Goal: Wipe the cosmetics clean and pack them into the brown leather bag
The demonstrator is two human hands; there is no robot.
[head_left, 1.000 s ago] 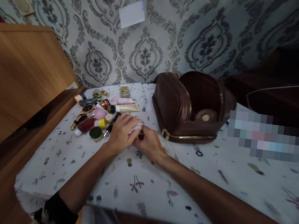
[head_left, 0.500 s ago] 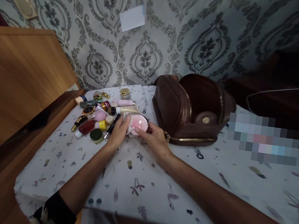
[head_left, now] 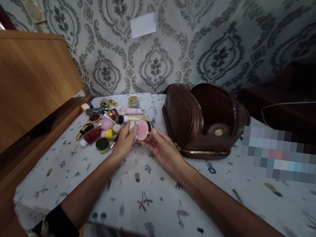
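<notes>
Held between both hands over the bed-like patterned cloth is a round pink cosmetic container point(head_left: 143, 130) with a shiny, darker side; whether it is a jar or a compact I cannot tell. My right hand point(head_left: 164, 144) grips its right edge with thumb and fingers. A crumpled white tissue point(head_left: 133, 124) is pinched in my left hand point(head_left: 126, 139) and pressed against the container's left side. Just left of my left hand lie a dark green-lidded jar point(head_left: 103, 145), a yellow-capped bottle point(head_left: 107, 134) and a pink egg-shaped sponge point(head_left: 107, 123).
A brown leather bag point(head_left: 185, 122) stands unzipped to the right, its mouth gaping. More cosmetics, among them a pink tube point(head_left: 132, 111) and a gold-lidded jar point(head_left: 133, 101), lie behind. A wooden panel point(head_left: 27, 97) borders the left; a papered wall rises at the back.
The pink container has been tilted in my hands, so its darker shiny side now shows. My right fingers have shifted around its edge. The view has moved slightly.
</notes>
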